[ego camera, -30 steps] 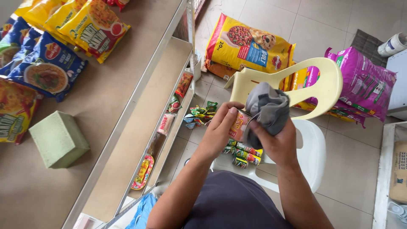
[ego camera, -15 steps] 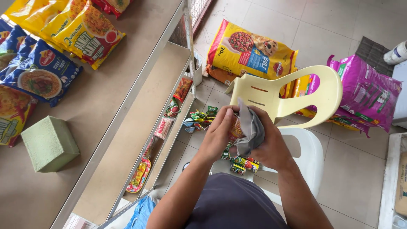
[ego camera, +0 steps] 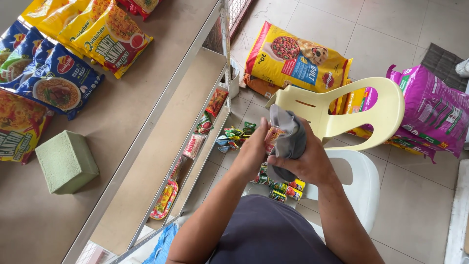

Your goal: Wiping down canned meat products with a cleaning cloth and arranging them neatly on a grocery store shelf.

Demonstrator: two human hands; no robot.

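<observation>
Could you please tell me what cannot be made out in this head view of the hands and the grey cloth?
- Small packet: mostly hidden by the grey cloth and the left hand; its kind is unclear.
- Right hand: its fingers are tucked behind the cloth.
- Small cans on the white chair: partly hidden by the hands.
- Noodle packs: cut off by the left edge.

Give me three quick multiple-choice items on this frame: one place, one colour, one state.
1. Where is the green foam block?
A on the top shelf
B on the chair
C on the floor tiles
2. What colour is the cloth?
A red
B grey
C white
3. How is the cloth held?
A by both hands
B by one hand
C it lies loose on the shelf

Key: 1 A, it sits on the shelf top beside the noodle packs; 2 B, plainly grey; 3 A, left hand and right hand both grip it.
</observation>
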